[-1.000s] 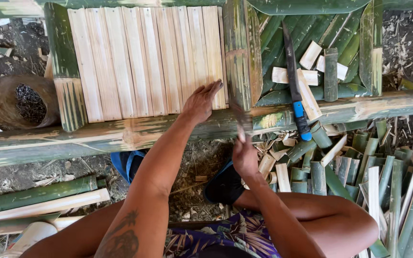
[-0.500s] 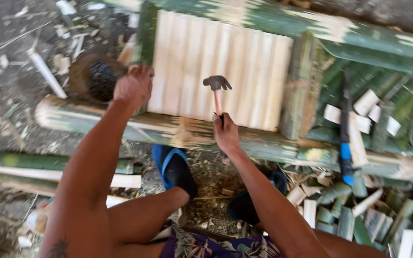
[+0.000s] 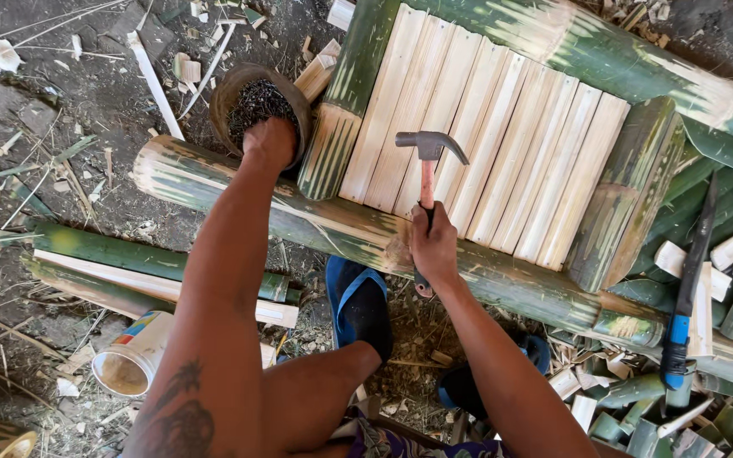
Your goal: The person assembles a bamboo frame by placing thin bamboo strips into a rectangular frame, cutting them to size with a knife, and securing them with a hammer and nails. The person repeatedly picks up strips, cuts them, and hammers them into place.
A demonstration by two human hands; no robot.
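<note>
Since a moment before, the left hand [image 3: 269, 140] had moved off the slat panel [image 3: 485, 144] into the nail bowl [image 3: 256, 106] left of it, fingers hidden, while right fingers stayed clamped on the hammer [image 3: 428, 170] over the panel.

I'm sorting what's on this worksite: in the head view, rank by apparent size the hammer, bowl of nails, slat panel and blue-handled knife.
1. slat panel
2. blue-handled knife
3. hammer and bowl of nails: too alike to rank; hands cover part of each.
</note>
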